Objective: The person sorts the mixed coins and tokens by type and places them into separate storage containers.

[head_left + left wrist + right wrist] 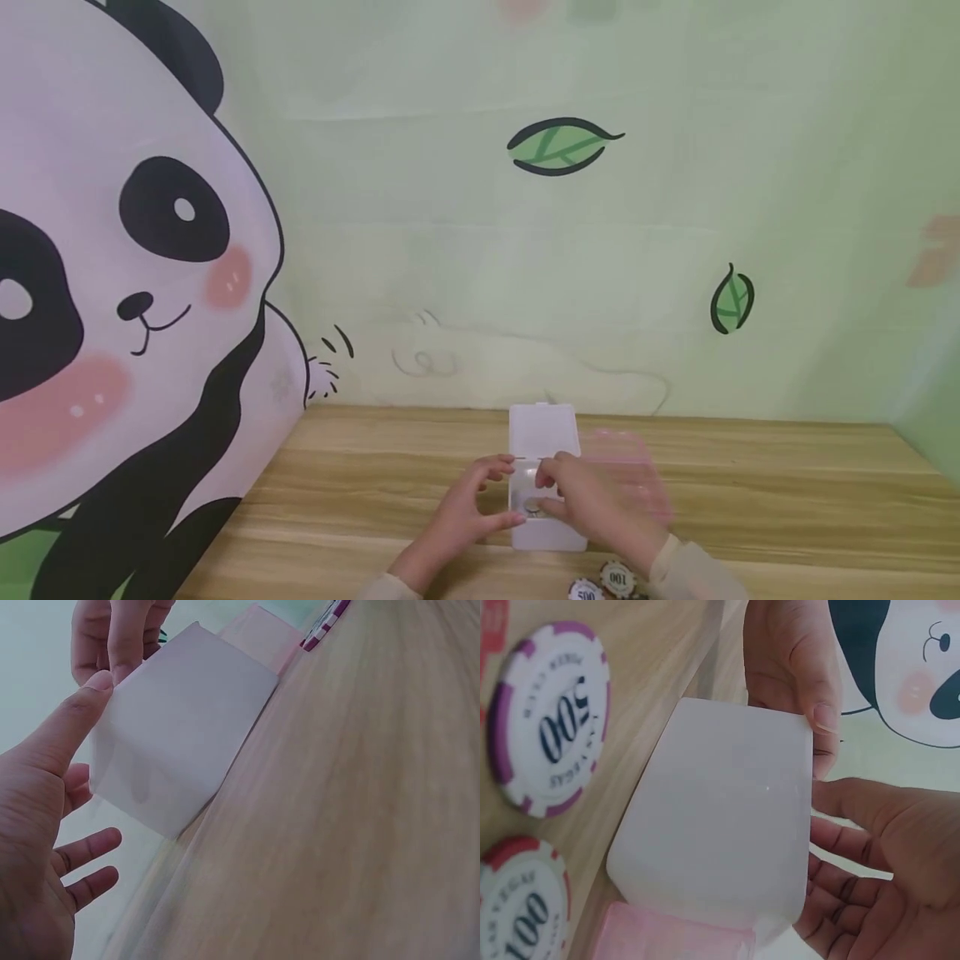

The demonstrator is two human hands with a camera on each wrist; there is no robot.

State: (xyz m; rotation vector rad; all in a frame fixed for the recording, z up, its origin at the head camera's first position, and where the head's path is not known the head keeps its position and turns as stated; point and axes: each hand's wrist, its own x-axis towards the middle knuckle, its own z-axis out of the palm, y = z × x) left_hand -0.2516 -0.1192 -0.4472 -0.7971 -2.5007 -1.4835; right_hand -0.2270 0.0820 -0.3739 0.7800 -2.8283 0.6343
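A white box (550,535) stands on the table with its lid (543,430) tipped back. My left hand (459,508) spans its left side, thumb at the near corner of the rim and fingertips at the far corner. In the left wrist view, that thumb (90,694) lies on the rim of the box (184,720), the lower fingers spread apart. My right hand (588,496) reaches over the right side, its fingers curved down into the box. A round pale piece (533,505) lies inside near the right thumb. The right wrist view hides the right fingertips behind the box (712,817); I cannot tell whether they pinch anything.
On the wooden table (787,500), a translucent pink box (637,467) stands right of the white one. Near the front edge lie poker chips, one marked 100 (618,578) and one marked 500 (570,724). A wall cloth (420,167) with a panda hangs behind.
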